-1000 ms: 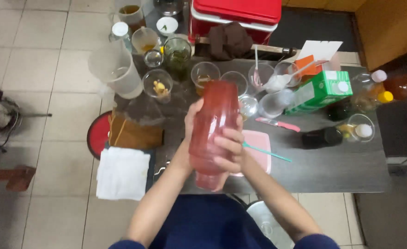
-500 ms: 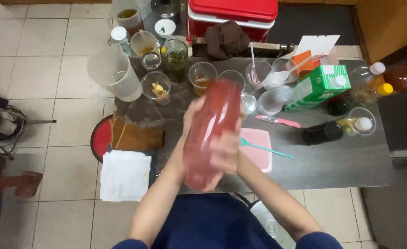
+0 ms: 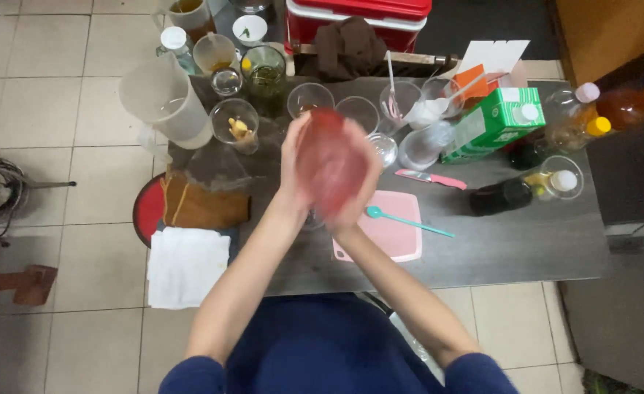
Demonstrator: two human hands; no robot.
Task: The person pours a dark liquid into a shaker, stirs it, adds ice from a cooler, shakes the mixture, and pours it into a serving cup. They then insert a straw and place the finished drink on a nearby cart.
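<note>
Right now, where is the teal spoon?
In the head view, the teal spoon lies on the pink cutting board, just right of the right hand.

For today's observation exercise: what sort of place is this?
Probably a small drink-making stall: a table crowded with cups and bottles, a cooler, and both hands around a red shaker.

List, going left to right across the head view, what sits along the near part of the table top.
White folded cloth → left hand → red shaker, held between both hands → right hand → pink cutting board → teal spoon → dark bottle.
</note>
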